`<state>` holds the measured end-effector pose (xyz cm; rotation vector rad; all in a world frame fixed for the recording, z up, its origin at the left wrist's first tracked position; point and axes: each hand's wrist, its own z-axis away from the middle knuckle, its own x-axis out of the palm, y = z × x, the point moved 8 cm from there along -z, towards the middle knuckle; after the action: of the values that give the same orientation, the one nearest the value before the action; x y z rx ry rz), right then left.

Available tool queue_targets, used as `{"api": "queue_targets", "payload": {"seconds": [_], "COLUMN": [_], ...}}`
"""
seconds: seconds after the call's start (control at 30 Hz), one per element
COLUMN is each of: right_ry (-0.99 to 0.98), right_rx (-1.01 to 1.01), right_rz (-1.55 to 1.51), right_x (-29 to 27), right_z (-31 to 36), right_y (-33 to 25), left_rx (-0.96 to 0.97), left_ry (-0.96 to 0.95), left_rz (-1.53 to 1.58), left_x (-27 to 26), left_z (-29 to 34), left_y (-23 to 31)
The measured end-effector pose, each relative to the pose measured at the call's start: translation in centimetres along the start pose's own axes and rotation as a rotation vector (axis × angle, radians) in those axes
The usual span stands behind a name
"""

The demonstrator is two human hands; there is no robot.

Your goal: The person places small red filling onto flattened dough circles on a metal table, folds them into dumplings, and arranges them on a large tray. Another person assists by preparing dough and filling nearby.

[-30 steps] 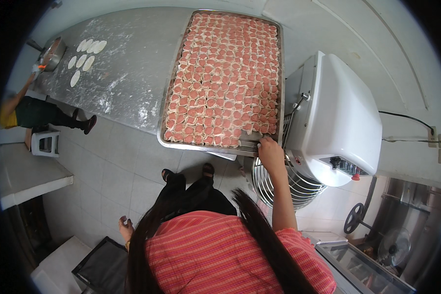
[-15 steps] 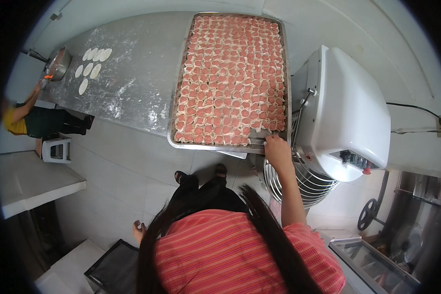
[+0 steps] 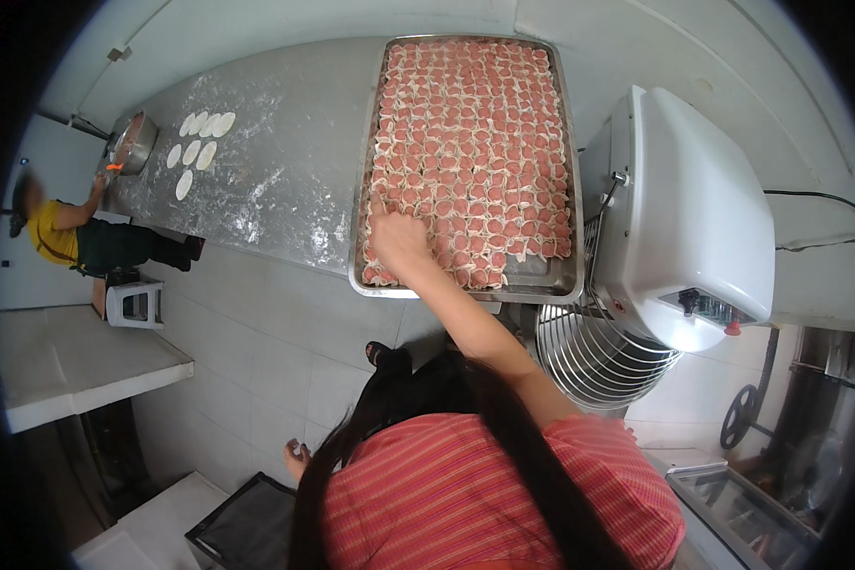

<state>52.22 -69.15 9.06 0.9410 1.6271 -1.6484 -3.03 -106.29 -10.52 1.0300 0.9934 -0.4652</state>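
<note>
A large metal tray (image 3: pixel 565 282) on the table's right end is packed with rows of open-topped dumplings (image 3: pixel 465 123), pink filling in pale pleated wrappers. A gap at its near right corner shows bare metal. Over the tray's near left part is my right hand (image 3: pixel 401 239), its index finger stretched toward the left edge of the rows. I see nothing held in it, though whether the fingertip touches a dumpling I cannot tell. Away from the tray, low beside my body, hangs my left hand (image 3: pixel 297 461), fingers loosely bent and apart, with nothing visible in them.
Flour-dusted metal table (image 3: pixel 294 123) carries pale oval dough pieces (image 3: pixel 192 152) and a metal bowl (image 3: pixel 138 142). Another person (image 3: pixel 76 228) stands at its left end near a white stool (image 3: pixel 135 306). A white mixer (image 3: pixel 684 209) with a wire guard (image 3: pixel 603 366) stands close right of the tray.
My right hand has moved left from the tray's near right corner to its left side, index finger now extended. My left hand still hangs low. The whole view has shifted slightly.
</note>
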Motion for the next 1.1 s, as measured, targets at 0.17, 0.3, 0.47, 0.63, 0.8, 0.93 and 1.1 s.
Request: {"api": "queue_targets", "payload": {"seconds": [0.17,0.3,0.47,0.63,0.8,0.93,1.1], "right_ry": [-0.070,-0.056,-0.032,-0.041,0.017,0.047,0.101], "right_rx": [0.073,0.129,0.159,0.214,0.290,0.329,0.379], "right_rz": [0.059,0.067,0.079,0.055,0.015,-0.031,-0.034], "right_x": [3.2,1.0,-0.1,-0.4,-1.6,-1.4,-2.8], "right_z": [-1.8,-0.7,0.8,1.1,1.7,2.0,2.2], "right_y": [0.0,0.9,1.5,2.7,4.8,6.1,7.2], "left_rx": [0.022,-0.074,-0.084,-0.048,-0.172,-0.132,-0.091], "left_ry": [0.017,-0.044,-0.058,-0.032,-0.066,-0.081,-0.159], "left_rz": [-0.177,-0.139,-0.108,-0.061,0.104,0.066,0.053], "left_x": [0.2,1.8,2.2,0.5,0.5,0.3,1.2], "left_z": [4.6,6.1,6.3,5.6,2.6,2.1,1.8], "left_y": [-8.3,-9.9,-10.7,-10.6,-1.8,-0.5,-3.9]}}
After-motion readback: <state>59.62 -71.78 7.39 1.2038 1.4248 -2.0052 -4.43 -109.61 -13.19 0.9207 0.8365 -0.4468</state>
